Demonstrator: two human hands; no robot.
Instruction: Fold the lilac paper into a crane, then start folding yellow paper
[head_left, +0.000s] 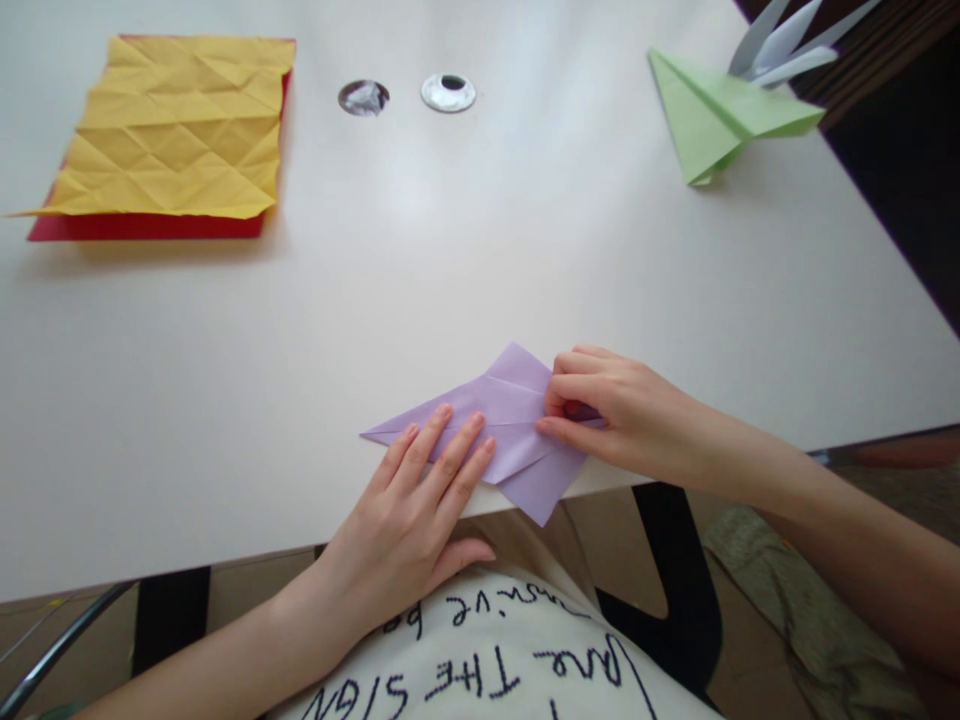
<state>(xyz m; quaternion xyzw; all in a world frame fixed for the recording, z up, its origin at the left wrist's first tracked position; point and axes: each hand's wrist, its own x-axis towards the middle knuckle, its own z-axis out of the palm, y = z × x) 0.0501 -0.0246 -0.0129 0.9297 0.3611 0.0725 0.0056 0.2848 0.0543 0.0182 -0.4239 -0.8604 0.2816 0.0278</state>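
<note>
White table (450, 260) is spreading widest. Pale shirt (427, 640) below its near edge: dark lettering, upside down; I'm reading "THE SIGN", other words running partly out of sight. Purple paper (517, 405) is lying at that edge, nearest corner overhanging: one long sharp point is reaching left, two broad corners are flaring out, a crease is running lengthwise. Left hand (409, 510) is resting on it, fingers outstretched and spread. Right hand (611, 400) is curling over its right part; whether gripping a fold, I can't tell.
</note>
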